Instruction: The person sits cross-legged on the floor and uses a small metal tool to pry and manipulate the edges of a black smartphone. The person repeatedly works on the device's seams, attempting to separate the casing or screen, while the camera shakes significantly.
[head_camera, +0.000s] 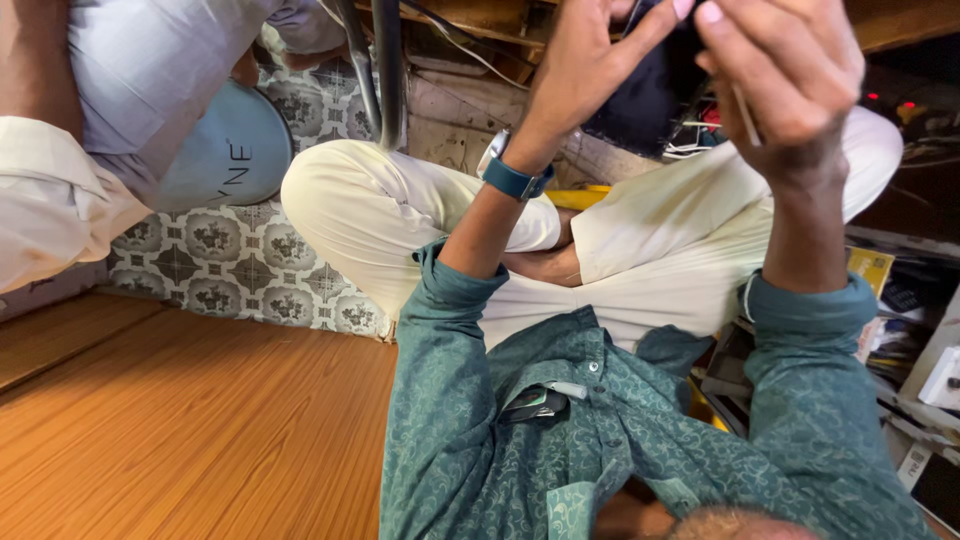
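My left hand (585, 60), with a blue-strapped watch (512, 175) on its wrist, is raised at the top of the head view and grips a dark, boxy object (648, 95). My right hand (790, 70) is closed beside it, fingertips touching the object's top, and pinches a thin pale rod (745, 115) that points downward. Much of the dark object is hidden behind both hands. Below them are my crossed legs in cream trousers (400, 215) and my green patterned shirt (560, 430).
Another person in a light shirt (150, 70) sits at the upper left beside a round pale-blue object (235, 150). Patterned floor tiles (230, 260) meet a wooden surface (180, 430). Metal pipes (380, 60) rise behind. Cluttered shelves (910, 330) stand at the right.
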